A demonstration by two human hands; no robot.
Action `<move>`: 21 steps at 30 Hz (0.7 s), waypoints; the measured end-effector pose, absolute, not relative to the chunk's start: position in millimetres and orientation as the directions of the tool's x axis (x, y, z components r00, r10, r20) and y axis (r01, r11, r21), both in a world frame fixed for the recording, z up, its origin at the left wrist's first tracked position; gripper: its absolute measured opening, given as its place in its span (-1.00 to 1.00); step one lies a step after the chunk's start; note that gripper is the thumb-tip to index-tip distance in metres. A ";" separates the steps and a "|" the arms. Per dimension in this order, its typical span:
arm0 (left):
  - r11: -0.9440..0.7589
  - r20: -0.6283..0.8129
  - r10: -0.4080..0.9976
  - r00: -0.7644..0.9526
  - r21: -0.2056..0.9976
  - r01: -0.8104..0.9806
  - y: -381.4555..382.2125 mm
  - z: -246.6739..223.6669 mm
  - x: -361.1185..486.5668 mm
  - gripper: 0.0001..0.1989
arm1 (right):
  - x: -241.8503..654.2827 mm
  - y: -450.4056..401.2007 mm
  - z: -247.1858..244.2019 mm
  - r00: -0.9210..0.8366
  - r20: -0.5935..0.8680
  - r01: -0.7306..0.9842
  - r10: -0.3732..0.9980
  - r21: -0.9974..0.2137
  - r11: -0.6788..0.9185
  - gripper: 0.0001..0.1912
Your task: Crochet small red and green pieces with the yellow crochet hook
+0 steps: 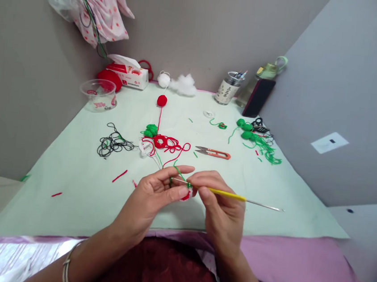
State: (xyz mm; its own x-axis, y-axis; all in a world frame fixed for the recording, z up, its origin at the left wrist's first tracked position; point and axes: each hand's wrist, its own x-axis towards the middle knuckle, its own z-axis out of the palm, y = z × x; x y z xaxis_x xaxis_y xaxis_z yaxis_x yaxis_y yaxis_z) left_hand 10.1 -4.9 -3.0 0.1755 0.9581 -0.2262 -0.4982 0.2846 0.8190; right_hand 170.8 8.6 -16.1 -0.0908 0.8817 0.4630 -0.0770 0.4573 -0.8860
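Observation:
My left hand (157, 194) pinches a small crocheted piece (187, 194) in red, white and green between thumb and fingers. Green yarn (180, 173) runs over its raised index finger. In my right hand (224, 203) is a crochet hook (226, 193) with a yellow handle, gripped like a pen. Its thin metal tip reaches left to the green stitches at the top of the piece; the other metal end sticks out to the right. Exactly how the tip sits in the stitches is too small to tell. Just beyond my hands lie tangled red yarn (171, 144) and a green yarn ball (151, 131).
Orange-handled thread snips (213, 153) lie beyond my right hand. Black cord (112, 144) is tangled at left. Farther back stand a clear plastic tub (100, 100), a tissue box (133, 76), a pen holder (229, 89) and a phone (259, 98). Green yarn bundles (259, 141) rest at right.

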 end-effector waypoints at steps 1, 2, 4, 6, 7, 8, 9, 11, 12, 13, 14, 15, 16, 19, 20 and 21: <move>0.292 -0.231 0.956 0.181 0.816 -0.499 -5.4 -2.5 9.8 -0.64 | 170.5 8.2 -17.2 -0.089 0.459 -0.090 0.884 -0.888 0.452 -0.82; 0.300 -0.237 0.954 0.186 0.810 -0.504 -5.6 -2.0 9.3 -0.62 | 170.4 8.0 -18.3 -0.084 0.454 -0.110 0.887 -0.889 0.445 -0.81; 0.329 -0.255 0.944 0.212 0.787 -0.522 -5.3 -1.1 7.8 -0.58 | 170.8 8.2 -20.4 -0.078 0.439 -0.161 0.895 -0.891 0.424 -0.82; 0.367 -0.269 0.929 0.253 0.753 -0.547 -4.4 -0.7 6.3 -0.54 | 171.5 9.2 -22.2 -0.078 0.416 -0.221 0.906 -0.893 0.391 -0.82; 0.382 -0.272 0.923 0.273 0.733 -0.563 -3.8 -0.7 5.6 -0.53 | 171.8 10.1 -22.8 -0.075 0.400 -0.250 0.913 -0.894 0.371 -0.83; 0.394 -0.270 0.918 0.290 0.712 -0.582 -3.1 -0.9 4.9 -0.52 | 172.1 11.0 -23.0 -0.069 0.381 -0.279 0.922 -0.894 0.349 -0.83; 0.405 -0.267 0.913 0.308 0.689 -0.601 -2.2 -1.2 4.3 -0.52 | 172.3 12.1 -22.9 -0.063 0.362 -0.309 0.930 -0.893 0.327 -0.84; 0.433 -0.265 0.900 0.347 0.642 -0.633 -0.2 -1.7 2.8 -0.53 | 173.0 14.3 -21.3 -0.049 0.323 -0.367 0.945 -0.886 0.284 -0.85; 0.447 -0.262 0.893 0.367 0.621 -0.644 0.8 -1.8 2.0 -0.55 | 173.4 15.2 -19.9 -0.046 0.299 -0.394 0.953 -0.882 0.258 -0.85; 0.460 -0.261 0.886 0.383 0.605 -0.650 1.7 -1.9 1.2 -0.56 | 173.9 15.9 -18.4 -0.049 0.271 -0.419 0.961 -0.879 0.226 -0.85; 0.468 -0.260 0.881 0.395 0.596 -0.653 2.2 -2.0 0.7 -0.58 | 174.5 16.2 -16.9 -0.055 0.238 -0.441 0.970 -0.877 0.190 -0.85; 0.470 -0.258 0.880 0.399 0.595 -0.652 2.4 -2.0 0.3 -0.60 | 175.0 16.3 -15.5 -0.064 0.205 -0.459 0.977 -0.875 0.153 -0.84; 0.462 -0.256 0.884 0.392 0.608 -0.645 2.0 -2.1 0.4 -0.62 | 175.3 16.0 -14.6 -0.073 0.176 -0.475 0.982 -0.872 0.121 -0.84; 0.381 -0.237 0.920 0.312 0.723 -0.576 -1.0 -3.3 2.9 -0.66 | 174.9 14.2 -15.1 -0.095 0.177 -0.482 0.980 -0.869 0.111 -0.84; 0.342 -0.221 0.935 0.278 0.768 -0.542 -2.2 -4.0 4.4 -0.66 | 174.3 13.6 -16.5 -0.099 0.209 -0.459 0.973 -0.877 0.142 -0.84; 0.307 -0.204 0.947 0.249 0.805 -0.508 -3.3 -4.8 5.9 -0.66 | 173.6 13.1 -18.2 -0.101 0.249 -0.422 0.963 -0.888 0.185 -0.85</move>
State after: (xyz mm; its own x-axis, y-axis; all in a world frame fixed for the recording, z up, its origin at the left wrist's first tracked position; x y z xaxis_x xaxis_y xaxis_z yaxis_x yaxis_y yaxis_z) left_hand 5.9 -3.3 -4.8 0.2490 0.9468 -0.2037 -0.5084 0.3068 0.8046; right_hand 173.6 13.1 -18.2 -0.1015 0.9633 0.2485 -0.4218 0.1846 -0.8877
